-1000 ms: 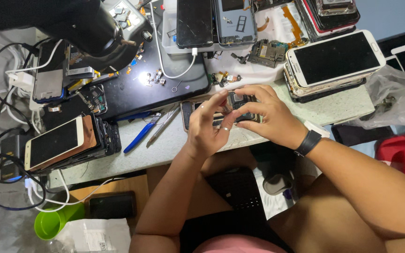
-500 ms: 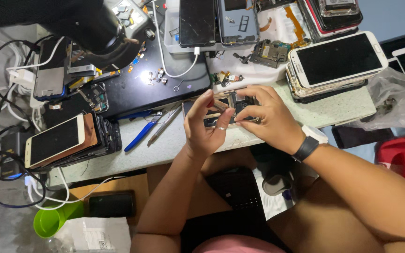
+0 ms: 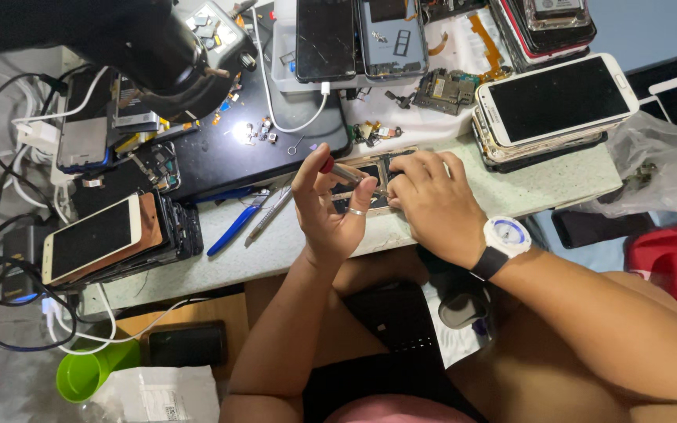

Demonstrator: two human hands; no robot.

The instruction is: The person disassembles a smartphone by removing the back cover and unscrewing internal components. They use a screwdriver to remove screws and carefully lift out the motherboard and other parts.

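Note:
An opened phone (image 3: 363, 170) with its insides showing lies on the pale green table (image 3: 542, 188) between my hands. My left hand (image 3: 331, 219), with a ring on one finger, is raised just left of the phone. It pinches a thin screwdriver with a red cap (image 3: 328, 164) between thumb and fingers, the shaft pointing right toward the phone. My right hand (image 3: 432, 207), with a white watch (image 3: 505, 239) on the wrist, lies on the phone's right part with its fingers curled down, holding it.
A stack of white phones (image 3: 558, 98) sits at the right, a white phone on a dark pile (image 3: 92, 239) at the left. A black mat (image 3: 276, 149) with small parts, a blue tool (image 3: 235, 229), a circuit board (image 3: 444, 86), cables (image 3: 9, 157) and a plastic bag (image 3: 652, 172) surround the work.
My left hand has come off the phone and lifted, now showing the red-capped screwdriver in its fingers. My right hand stays on the phone.

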